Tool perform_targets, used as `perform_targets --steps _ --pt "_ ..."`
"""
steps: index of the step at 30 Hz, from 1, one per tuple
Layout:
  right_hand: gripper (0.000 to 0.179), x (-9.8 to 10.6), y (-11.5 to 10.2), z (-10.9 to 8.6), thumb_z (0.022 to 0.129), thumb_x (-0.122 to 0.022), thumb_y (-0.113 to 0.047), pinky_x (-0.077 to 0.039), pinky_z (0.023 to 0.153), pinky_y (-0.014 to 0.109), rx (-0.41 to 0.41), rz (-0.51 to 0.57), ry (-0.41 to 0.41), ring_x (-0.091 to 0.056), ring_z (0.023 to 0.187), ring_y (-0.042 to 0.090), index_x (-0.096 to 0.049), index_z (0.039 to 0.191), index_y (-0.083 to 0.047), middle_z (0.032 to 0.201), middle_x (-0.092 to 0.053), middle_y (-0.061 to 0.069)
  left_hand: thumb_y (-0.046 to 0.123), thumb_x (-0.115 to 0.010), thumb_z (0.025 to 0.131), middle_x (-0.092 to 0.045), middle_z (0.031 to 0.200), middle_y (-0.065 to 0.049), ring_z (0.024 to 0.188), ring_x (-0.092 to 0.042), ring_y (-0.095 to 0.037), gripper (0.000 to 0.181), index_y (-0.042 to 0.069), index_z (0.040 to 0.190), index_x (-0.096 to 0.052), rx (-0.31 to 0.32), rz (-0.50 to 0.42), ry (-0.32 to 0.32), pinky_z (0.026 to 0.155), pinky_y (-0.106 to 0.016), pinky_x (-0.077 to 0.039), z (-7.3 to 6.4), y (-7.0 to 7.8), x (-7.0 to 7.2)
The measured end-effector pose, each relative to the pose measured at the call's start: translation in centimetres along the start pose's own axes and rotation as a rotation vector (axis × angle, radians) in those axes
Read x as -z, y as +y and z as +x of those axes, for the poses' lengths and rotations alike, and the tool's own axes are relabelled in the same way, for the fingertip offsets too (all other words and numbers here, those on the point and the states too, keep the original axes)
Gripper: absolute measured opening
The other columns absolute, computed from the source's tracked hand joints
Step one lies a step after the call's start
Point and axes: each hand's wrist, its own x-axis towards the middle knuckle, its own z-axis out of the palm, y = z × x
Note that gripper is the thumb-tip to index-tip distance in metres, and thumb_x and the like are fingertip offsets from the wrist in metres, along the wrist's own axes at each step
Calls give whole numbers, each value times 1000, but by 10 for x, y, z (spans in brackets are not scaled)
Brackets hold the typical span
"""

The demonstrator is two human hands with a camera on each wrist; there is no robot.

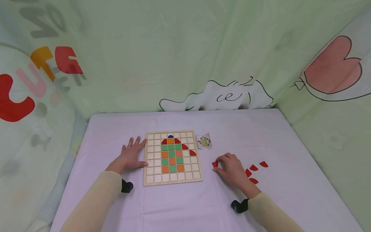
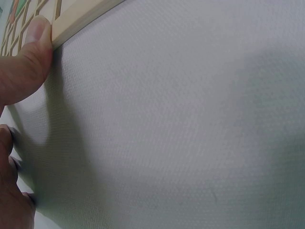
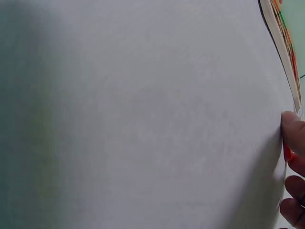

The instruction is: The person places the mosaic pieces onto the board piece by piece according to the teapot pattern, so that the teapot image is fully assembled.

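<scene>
A wooden grid board (image 1: 150, 178) lies on the table, holding green and orange square tiles, red quarter-round tiles and a blue half-round tile (image 1: 170, 136) at the top. My left hand (image 1: 131, 156) rests at its left edge with fingers spread; in the left wrist view the thumb (image 2: 32, 59) lies on the frame. Right of the board, my right hand (image 1: 233, 169) pinches a red quarter-round tile (image 1: 215, 164) between thumb and finger, close over the table. The right wrist view shows the red tile (image 3: 287, 151) partly hidden by the fingers.
Several loose red quarter-round tiles (image 1: 253, 167) lie right of my right hand. A small pattern card (image 1: 204, 141) with a coloured grid picture sits against the board's upper right side. Printed cloth walls (image 1: 185, 64) stand behind and beside the table (image 1: 179, 209).
</scene>
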Motion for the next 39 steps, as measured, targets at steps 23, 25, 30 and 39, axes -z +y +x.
perform_targets --steps 23,25,30,39 --pt "34 -17 -62 25 80 -89 -27 -52 90 46 102 77 16 -59 107 30 -75 104 -7 109 -68 10 36 -83 85 -5 171 -24 157 4 -51 105 8 164 -19 -11 6 2 122 -73 -4 0 0 0" --pt "35 -18 -67 27 80 -88 -28 -52 89 46 111 69 21 -59 106 30 -75 103 -7 108 -68 10 36 -83 85 -5 171 -24 157 5 -50 105 8 164 -19 -12 3 2 122 -73 -4 0 0 0" --pt "35 -21 -72 28 80 -88 -32 -51 85 46 104 27 43 -59 103 30 -75 102 -7 105 -68 9 35 -83 84 -3 171 -23 157 6 -49 106 9 164 -18 -10 -5 2 122 -72 -2 1 2 1" --pt "38 -24 -74 28 79 -88 -37 -53 86 46 50 -30 58 -58 104 30 -77 100 -8 104 -67 9 34 -84 84 -3 171 -23 157 7 -48 106 9 164 -18 -4 -4 5 123 -72 -1 2 1 1"
